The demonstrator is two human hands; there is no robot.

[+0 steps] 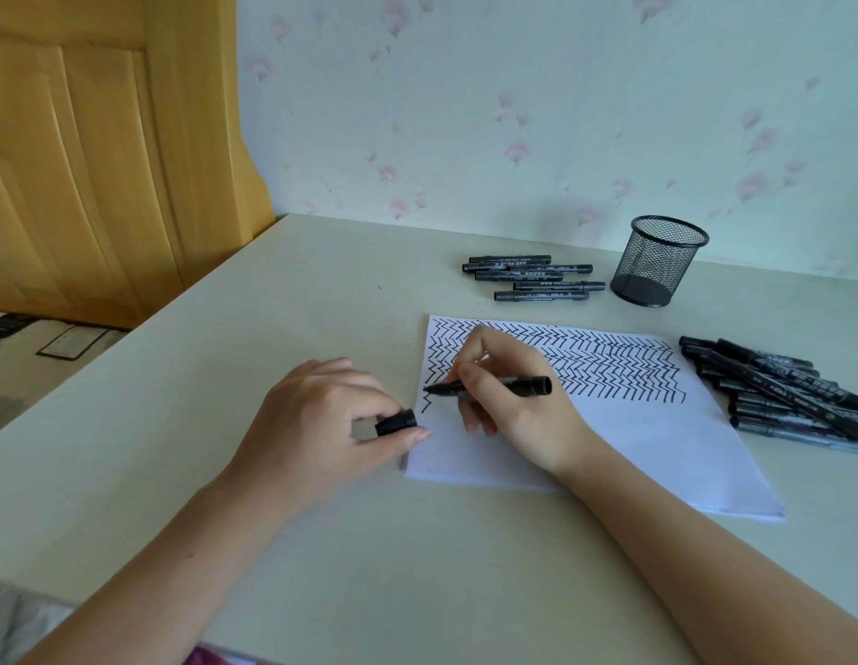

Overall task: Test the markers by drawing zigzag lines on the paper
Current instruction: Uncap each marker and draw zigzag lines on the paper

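With the right hand (506, 395) pinching the black marker (489, 387) and the left hand (331, 415) closed on its cap (396, 422), keep light, even pressure on the paper (657, 448).

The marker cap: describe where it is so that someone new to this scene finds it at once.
Start at the paper covered in zigzags and go to its left edge. There the left hand pinches a short black marker cap. It is a stubby loose piece, unlike the full-length marker in the right hand.
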